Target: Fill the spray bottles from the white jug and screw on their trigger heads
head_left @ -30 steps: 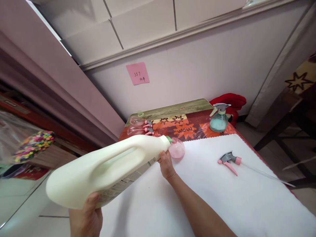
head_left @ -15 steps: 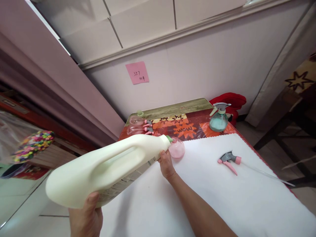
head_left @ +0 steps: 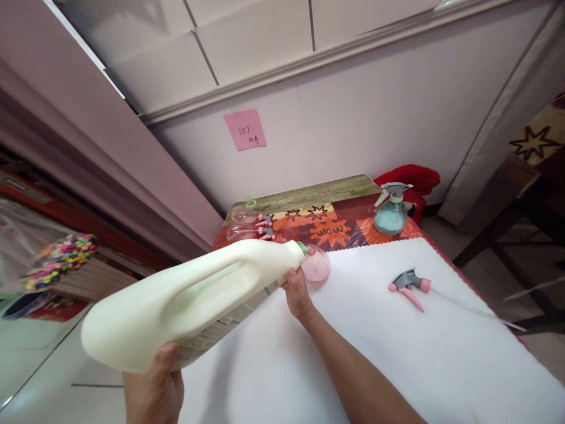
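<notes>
A big pale-green jug (head_left: 212, 277) with a moulded handle and a printed label lies tilted across the view, mouth toward the right. My left hand (head_left: 156, 377) grips its base end from below, thumb on the near side. Close to the neck, my right hand (head_left: 298, 294) is wrapped on the jug's underside, most fingers hidden behind it. The green spout (head_left: 302, 248) meets the top of a pink transparent spray bottle (head_left: 316, 265), which has pinkish-white liquid inside. To the right, a grey and pink trigger sprayer head (head_left: 410, 285) with a long clear tube lies on the white mat (head_left: 379, 353).
At the table's back right stands a teal spray bottle (head_left: 391, 217) with its sprayer on. Pink clear bottles (head_left: 242, 224) with pink-grey sprayers lie at the back left, near a small green cap (head_left: 251, 203). A pink note (head_left: 245, 129) is on the wall (head_left: 335, 129).
</notes>
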